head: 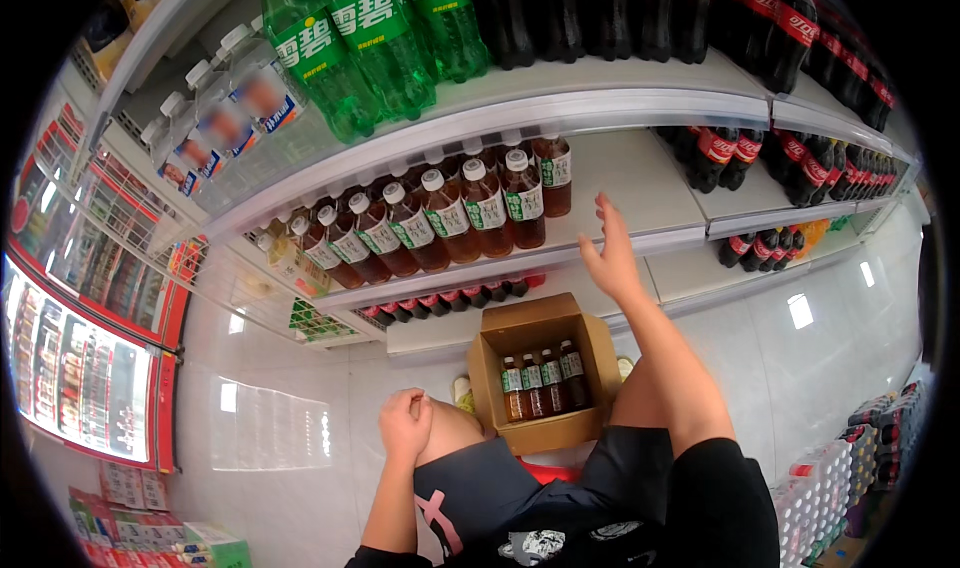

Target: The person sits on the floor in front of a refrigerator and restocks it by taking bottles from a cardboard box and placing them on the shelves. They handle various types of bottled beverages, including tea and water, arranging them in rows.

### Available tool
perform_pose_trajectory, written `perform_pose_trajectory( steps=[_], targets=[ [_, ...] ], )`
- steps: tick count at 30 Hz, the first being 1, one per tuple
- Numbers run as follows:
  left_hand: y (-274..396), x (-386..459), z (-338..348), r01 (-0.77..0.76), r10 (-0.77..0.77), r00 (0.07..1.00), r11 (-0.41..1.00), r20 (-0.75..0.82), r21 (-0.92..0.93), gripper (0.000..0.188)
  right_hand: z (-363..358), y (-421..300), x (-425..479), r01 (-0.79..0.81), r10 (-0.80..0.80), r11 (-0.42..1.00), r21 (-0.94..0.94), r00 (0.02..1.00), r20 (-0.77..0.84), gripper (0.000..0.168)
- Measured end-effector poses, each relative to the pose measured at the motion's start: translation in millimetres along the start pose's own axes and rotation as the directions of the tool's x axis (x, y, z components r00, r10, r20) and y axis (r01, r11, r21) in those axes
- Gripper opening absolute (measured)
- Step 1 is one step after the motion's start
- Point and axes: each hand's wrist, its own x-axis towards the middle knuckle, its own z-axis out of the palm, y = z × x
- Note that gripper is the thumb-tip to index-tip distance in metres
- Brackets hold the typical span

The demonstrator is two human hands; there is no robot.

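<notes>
My right hand (611,256) is raised with its fingers apart and nothing in it, in front of the middle shelf, just right of the rows of tea bottles. The nearest tea bottles (523,200) stand upright, with white caps, brown drink and green-and-white labels. Resting on my left knee, my left hand (406,424) has its fingers curled and holds nothing that I can see. Between my legs an open cardboard box (541,437) holds several more of the same bottles (551,380) at its far side.
Above are green Sprite bottles (375,50), clear water bottles (232,110) and Coca-Cola bottles (555,20). A shelf edge (585,114) juts over the tea. Lit drink coolers (82,388) stand left; wrapped bottle packs (814,493) lie at the lower right.
</notes>
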Motion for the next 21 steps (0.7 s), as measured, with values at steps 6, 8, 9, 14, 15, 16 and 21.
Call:
perform_pose_trajectory(
  steps=[6, 8, 9, 14, 15, 16, 21],
  targets=[
    [10.3, 3.5, 0.9, -0.038, 0.036, 0.998, 0.997, 0.044, 0.06, 0.017, -13.9, 10.7, -110.4, -0.177, 0.195, 0.979, -0.097, 0.956, 0.218, 0.057],
    [11.9, 3.7, 3.2, -0.052, 0.048, 0.998, 0.995, 0.039, 0.082, 0.018, -11.3, 18.2, -119.5, -0.253, 0.276, 0.961, -0.112, 0.884, 0.376, 0.057],
    [12.9, 3.0, 3.3, -0.057, 0.053, 0.998, 0.994, 0.038, 0.096, 0.018, -10.9, 16.3, -122.2, -0.29, 0.314, 0.949, -0.122, 0.835, 0.452, 0.057],
    [15.7, 0.7, 4.8, -0.048, 0.041, 0.998, 0.99, 0.05, 0.136, 0.019, -9.3, 37.5, -131.0, -0.166, 0.362, 0.929, -0.332, 0.601, 0.712, 0.049],
    [13.3, 0.9, 5.5, -0.037, 0.03, 0.998, 0.99, 0.055, 0.136, 0.019, -5.8, 40.2, -133.9, -0.135, 0.366, 0.926, -0.352, 0.544, 0.755, 0.048],
    [9.5, -0.7, 4.9, -0.036, 0.028, 0.998, 0.99, 0.054, 0.135, 0.019, -0.4, 41.5, -139.7, -0.103, 0.37, 0.924, -0.368, 0.479, 0.796, 0.048],
    [6.4, -1.5, 2.2, -0.034, 0.026, 0.998, 0.989, 0.056, 0.144, 0.019, 28.5, 40.0, -161.2, 0.012, 0.38, 0.916, -0.401, 0.295, 0.877, 0.054]
  ],
)
